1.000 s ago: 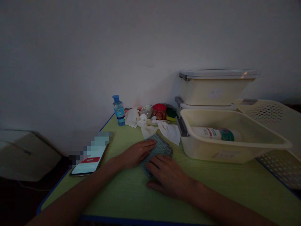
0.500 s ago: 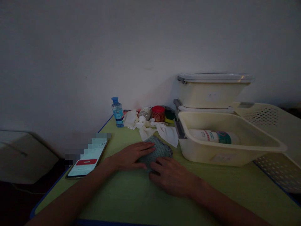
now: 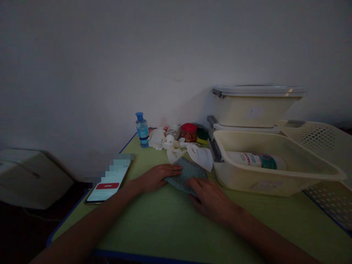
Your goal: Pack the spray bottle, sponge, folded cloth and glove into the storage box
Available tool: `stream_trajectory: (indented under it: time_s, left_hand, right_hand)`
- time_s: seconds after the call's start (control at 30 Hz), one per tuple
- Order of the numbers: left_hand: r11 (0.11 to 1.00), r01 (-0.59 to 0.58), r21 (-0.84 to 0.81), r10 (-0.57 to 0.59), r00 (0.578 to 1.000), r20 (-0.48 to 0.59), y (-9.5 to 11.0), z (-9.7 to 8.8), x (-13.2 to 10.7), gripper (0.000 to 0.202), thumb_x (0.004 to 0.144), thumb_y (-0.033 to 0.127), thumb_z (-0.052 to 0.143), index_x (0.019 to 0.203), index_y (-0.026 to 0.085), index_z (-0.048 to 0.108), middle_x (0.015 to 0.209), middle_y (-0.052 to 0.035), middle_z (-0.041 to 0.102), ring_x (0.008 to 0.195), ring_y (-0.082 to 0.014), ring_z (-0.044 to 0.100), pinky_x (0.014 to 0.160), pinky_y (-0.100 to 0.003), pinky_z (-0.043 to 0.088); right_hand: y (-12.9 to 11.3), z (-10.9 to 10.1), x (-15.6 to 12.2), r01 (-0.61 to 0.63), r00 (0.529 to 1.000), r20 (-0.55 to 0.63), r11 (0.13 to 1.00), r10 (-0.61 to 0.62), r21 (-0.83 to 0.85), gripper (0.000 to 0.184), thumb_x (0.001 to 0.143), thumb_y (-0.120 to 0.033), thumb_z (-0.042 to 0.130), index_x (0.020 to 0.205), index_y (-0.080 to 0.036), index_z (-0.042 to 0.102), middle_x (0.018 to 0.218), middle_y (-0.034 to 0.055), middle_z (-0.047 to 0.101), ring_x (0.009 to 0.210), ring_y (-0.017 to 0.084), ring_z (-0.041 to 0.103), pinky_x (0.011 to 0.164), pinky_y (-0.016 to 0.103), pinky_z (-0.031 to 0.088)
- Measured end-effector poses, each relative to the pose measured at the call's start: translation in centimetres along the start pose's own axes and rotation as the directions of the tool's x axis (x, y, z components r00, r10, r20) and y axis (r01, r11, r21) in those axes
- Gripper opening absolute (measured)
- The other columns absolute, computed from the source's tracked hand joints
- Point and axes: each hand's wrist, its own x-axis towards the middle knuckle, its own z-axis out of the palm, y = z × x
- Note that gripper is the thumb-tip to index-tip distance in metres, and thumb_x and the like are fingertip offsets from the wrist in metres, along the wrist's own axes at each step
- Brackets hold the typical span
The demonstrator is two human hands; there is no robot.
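Note:
A grey-green textured cleaning cloth (image 3: 184,176) with a striped stitched edge lies folded on the green table in front of me. My left hand (image 3: 158,178) rests on its left side, fingers stretched out flat over the cloth's edge. At the near right side, my right hand (image 3: 210,198) has its fingers bent onto the cloth and its thumb low by the edge, gripping it. The fingertips partly cover the cloth. Just behind it lie white gloves (image 3: 202,157), close to the cloth's far edge.
A phone (image 3: 112,179) lies left of my left forearm. Behind stand a blue-capped bottle (image 3: 142,132), a red round container (image 3: 189,132) and a sponge (image 3: 202,136). At right are a cream bin (image 3: 247,179) holding a white bottle (image 3: 255,160), stacked lidded boxes (image 3: 255,110) and a perforated basket (image 3: 330,141).
My right hand has shifted right along the cloth, away from my left hand, and more of the cloth's near part shows. The whole view has slid slightly to the left.

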Motion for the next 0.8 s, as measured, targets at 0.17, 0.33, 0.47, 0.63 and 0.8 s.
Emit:
stream_trajectory:
  time_s: [0.17, 0.33, 0.47, 0.63, 0.8]
  left_hand:
    - [0.996, 0.045, -0.078, -0.045, 0.999, -0.007, 0.1, -0.1, 0.3, 0.06, 0.071, 0.0, 0.038, 0.127, 0.021, 0.046, 0.135, -0.0051, 0.044, 0.127, -0.0162, 0.037, 0.108, -0.041, 0.025]
    - [0.991, 0.066, -0.112, -0.064, 0.998, 0.022, 0.8, -1.1, 0.4, 0.052, 0.075, 0.002, 0.04, 0.122, 0.023, 0.051, 0.131, -0.0035, 0.05, 0.125, -0.0173, 0.04, 0.108, -0.042, 0.021]
    - [0.969, 0.136, -0.207, -0.136, 0.991, 0.018, 1.1, -1.8, 0.5, 0.031, 0.081, 0.014, 0.045, 0.106, 0.021, 0.063, 0.115, -0.0031, 0.062, 0.108, -0.0199, 0.055, 0.098, -0.036, 0.034]
    - [0.846, 0.349, -0.403, -0.362, 0.931, 0.046, 0.8, -2.1, 0.6, 0.025, 0.079, 0.033, 0.051, 0.075, 0.013, 0.065, 0.066, 0.0007, 0.062, 0.065, -0.0146, 0.055, 0.062, -0.024, 0.043]
    - [0.726, 0.387, -0.569, -0.405, 0.909, 0.101, 0.3, -2.2, 0.7, 0.025, 0.072, 0.036, 0.056, 0.066, 0.012, 0.059, 0.057, 0.0041, 0.049, 0.055, -0.0085, 0.042, 0.053, -0.02, 0.034]
  right_hand:
    - [-0.2, 0.1, 0.0, -0.048, 0.999, -0.006, 0.999, 0.048, 0.006, 0.01, 0.077, -0.015, 0.052, 0.086, -0.014, 0.056, 0.094, 0.0089, 0.058, 0.083, 0.019, 0.055, 0.07, 0.029, 0.042]
    - [0.2, -0.4, 0.1, -0.069, 0.998, -0.01, 0.996, 0.069, 0.053, 0.011, 0.079, -0.013, 0.047, 0.081, -0.014, 0.058, 0.083, 0.0077, 0.061, 0.081, 0.02, 0.056, 0.071, 0.03, 0.042]
    - [1.2, -0.8, 0.3, -0.183, 0.983, 0.021, 0.958, 0.183, 0.219, 0.013, 0.082, -0.017, 0.045, 0.087, -0.015, 0.057, 0.079, 0.0057, 0.062, 0.073, 0.018, 0.057, 0.065, 0.027, 0.04]
    - [2.3, -1.0, 0.8, -0.298, 0.951, 0.061, 0.856, 0.302, 0.422, 0.014, 0.08, -0.019, 0.049, 0.089, -0.014, 0.058, 0.078, 0.0028, 0.06, 0.069, 0.014, 0.055, 0.063, 0.024, 0.039]
    - [2.7, -0.4, 1.3, -0.369, 0.927, 0.163, 0.748, 0.337, 0.551, 0.009, 0.077, -0.019, 0.052, 0.079, -0.013, 0.058, 0.069, 0.0003, 0.057, 0.062, 0.012, 0.052, 0.056, 0.022, 0.037]
